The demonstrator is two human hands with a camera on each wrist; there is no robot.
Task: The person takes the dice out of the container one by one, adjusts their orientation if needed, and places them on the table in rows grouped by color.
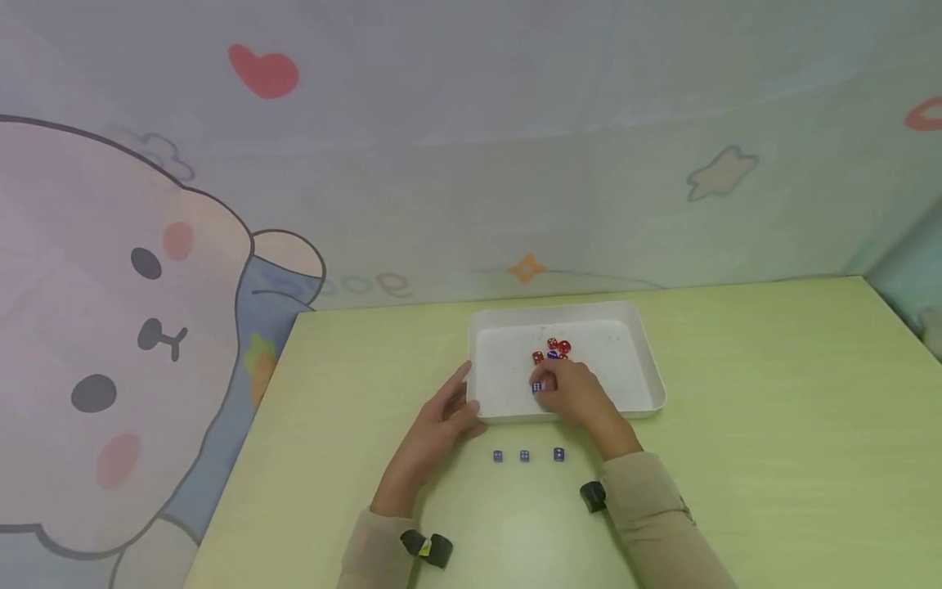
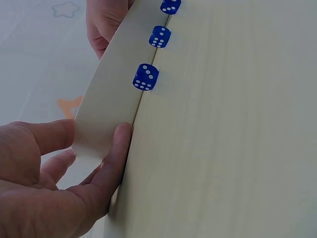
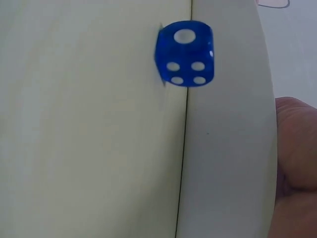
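Note:
In the head view my right hand is inside the white tray, its thumb and index finger pinching a blue die. Several red dice and another blue die lie close beyond those fingers, partly covered by the hand. My left hand rests against the tray's front left corner. In the left wrist view its thumb lies along the front wall and the other fingers touch the tray around the corner. The pinched die is hidden from both wrist views.
Three blue dice stand in a row on the pale green table before the tray: a left one, a middle one and a right one. A printed cloth hangs behind the table's back edge.

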